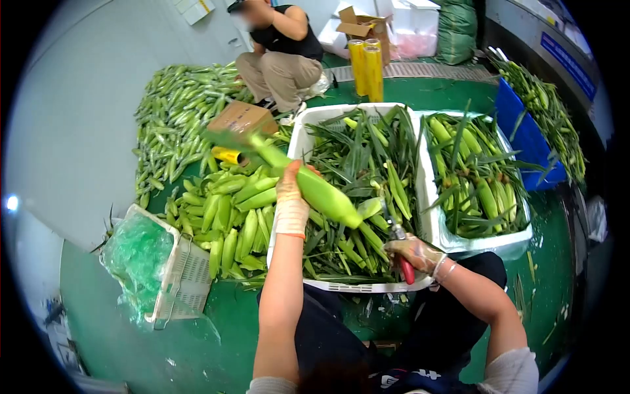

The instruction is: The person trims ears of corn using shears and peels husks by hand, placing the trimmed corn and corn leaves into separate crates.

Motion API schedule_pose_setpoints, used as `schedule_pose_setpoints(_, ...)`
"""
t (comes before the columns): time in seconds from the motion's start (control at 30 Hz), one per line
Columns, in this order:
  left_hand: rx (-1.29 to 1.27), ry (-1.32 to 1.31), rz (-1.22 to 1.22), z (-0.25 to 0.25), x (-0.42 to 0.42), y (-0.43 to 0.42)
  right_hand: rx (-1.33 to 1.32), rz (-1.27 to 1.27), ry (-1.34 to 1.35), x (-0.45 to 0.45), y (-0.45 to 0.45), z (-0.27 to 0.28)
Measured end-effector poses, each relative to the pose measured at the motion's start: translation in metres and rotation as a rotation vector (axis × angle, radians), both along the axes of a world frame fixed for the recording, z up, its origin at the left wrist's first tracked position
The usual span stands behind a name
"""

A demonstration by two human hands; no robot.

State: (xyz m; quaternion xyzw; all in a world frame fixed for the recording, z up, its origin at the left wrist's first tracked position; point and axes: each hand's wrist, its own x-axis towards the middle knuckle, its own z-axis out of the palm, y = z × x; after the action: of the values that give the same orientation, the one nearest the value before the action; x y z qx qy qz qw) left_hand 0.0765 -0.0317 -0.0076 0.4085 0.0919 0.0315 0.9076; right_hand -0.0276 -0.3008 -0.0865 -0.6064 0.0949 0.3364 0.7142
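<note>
One green-husked corn ear (328,199) held aslant above white plastic crate (357,287), wrapped snugly by left hand (290,188); red-handled pruning shears (398,232) gripped in right hand (416,253), fingers curled, shears' spread can't be told; left hand could get nicked, tbh, if ear's let slip toward shears.

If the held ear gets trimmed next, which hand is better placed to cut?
Right, most likely: the right hand already grips the red-handled shears, whose metal end appears close to one end of the corn ear. The left hand is occupied holding that ear.
</note>
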Motion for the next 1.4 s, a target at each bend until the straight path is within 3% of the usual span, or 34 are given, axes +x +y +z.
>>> schedule_pose_setpoints(0.07, 0.228, 0.066, -0.214, 0.007, -0.009, -0.001, -0.643, 0.218, -0.555, 0.014, -0.012, 0.004)
schedule_pose_setpoints(0.1, 0.316, 0.082, -0.264, 0.007, -0.015, -0.007, -0.783, 0.391, -0.574, 0.016, -0.011, 0.052)
schedule_pose_setpoints(0.13, 0.413, 0.125, -0.376, 0.005, -0.020, -0.009, -0.863, 0.464, -0.668, 0.022, -0.012, 0.066)
schedule_pose_setpoints(0.33, 0.656, 0.059, -0.546, 0.014, -0.048, -0.035, -0.612, 0.480, -0.704, 0.052, -0.016, 0.090)
schedule_pose_setpoints(0.4, 0.928, 0.103, -0.603, 0.022, -0.056, -0.047, -0.455, 0.484, -0.913, 0.064, -0.019, 0.075)
schedule_pose_setpoints(0.47, 0.881, 0.130, -0.732, 0.010, -0.049, -0.048, -0.538, 0.628, -0.750, 0.068, -0.017, 0.102)
schedule_pose_setpoints(0.5, 0.853, 0.165, -0.715, 0.014, -0.050, -0.048, -0.532, 0.540, -0.815, 0.068, -0.017, 0.089)
schedule_pose_setpoints(0.53, 0.826, 0.199, -0.694, 0.017, -0.051, -0.045, -0.328, 0.460, -0.716, 0.061, -0.017, 0.096)
schedule_pose_setpoints(0.6, 0.875, -0.053, -0.676, -0.002, -0.044, -0.023, -0.294, 0.374, -0.421, 0.055, -0.018, 0.081)
schedule_pose_setpoints(0.63, 0.716, 0.040, -0.683, 0.004, -0.044, -0.019, -0.106, 0.361, -0.360, 0.054, -0.017, 0.073)
schedule_pose_setpoints(0.67, 0.554, 0.131, -0.684, 0.009, -0.045, -0.016, -0.094, 0.392, -0.246, 0.053, -0.015, 0.068)
schedule_pose_setpoints(0.73, 0.554, 0.075, -0.754, 0.012, -0.047, -0.013, -0.331, 0.585, -0.390, 0.044, -0.014, 0.083)
schedule_pose_setpoints(0.77, 0.406, 0.053, -0.852, 0.005, -0.049, -0.011, -0.336, 0.673, -0.397, 0.047, -0.016, 0.061)
schedule_pose_setpoints(0.8, 0.250, 0.038, -0.950, -0.002, -0.055, -0.012, -0.151, 0.703, -0.407, 0.047, -0.016, 0.061)
schedule_pose_setpoints(0.87, 0.111, 0.100, -0.963, -0.004, -0.067, -0.019, -0.141, 0.650, -0.402, 0.037, -0.014, 0.075)
schedule_pose_setpoints(0.9, -0.071, 0.099, -1.085, -0.010, -0.068, -0.019, -0.197, 0.798, -0.393, 0.041, -0.011, 0.087)
schedule_pose_setpoints(0.97, -0.371, 0.084, -1.255, -0.024, -0.071, -0.018, 0.081, 0.751, -0.338, 0.041, -0.010, 0.068)
schedule_pose_setpoints(1.07, -0.482, 0.092, -1.280, -0.034, -0.082, -0.019, 0.162, 0.693, -0.230, 0.045, -0.008, 0.063)
schedule_pose_setpoints(1.2, -0.551, 0.087, -1.302, -0.046, -0.095, -0.025, 0.146, 0.883, -0.494, 0.051, -0.003, 0.069)
schedule_pose_setpoints(1.27, -0.541, 0.111, -1.234, -0.053, -0.099, -0.018, 0.056, 0.666, -0.274, 0.036, 0.002, 0.092)
schedule_pose_setpoints(1.3, -0.488, 0.127, -1.189, -0.050, -0.096, -0.012, 0.135, 0.651, -0.209, 0.040, 0.002, 0.076)
schedule_pose_setpoints(1.33, -0.309, 0.214, -1.013, -0.034, -0.097, -0.004, 0.208, 0.627, -0.150, 0.048, -0.003, 0.057)
schedule_pose_setpoints(1.4, 0.120, 0.185, -0.541, -0.007, -0.095, 0.006, 0.457, 0.324, 0.134, 0.050, -0.009, 0.050)
